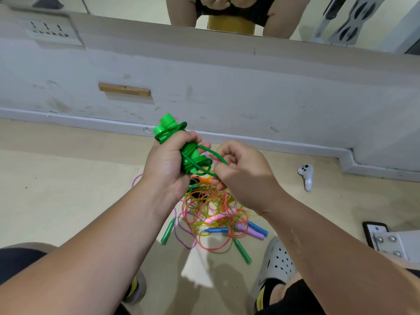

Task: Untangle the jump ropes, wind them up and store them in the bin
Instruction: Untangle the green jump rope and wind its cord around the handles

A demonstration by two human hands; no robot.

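Observation:
My left hand (167, 164) grips a green jump rope (192, 156) with its cord wound around the two green handles, whose ends stick up above my fist. My right hand (242, 172) pinches the loose end loop of the green cord just right of the bundle. Below my hands on the floor lies a tangled pile of jump ropes (213, 214) in orange, yellow, pink and purple, with green, blue, pink and purple handles sticking out. No bin is in view.
A white wall with a baseboard (250, 142) runs across behind the pile. A white game controller (306, 176) lies on the floor to the right. My grey sandal (277, 262) is beside the pile. A metal bracket (388, 242) sits at the right edge.

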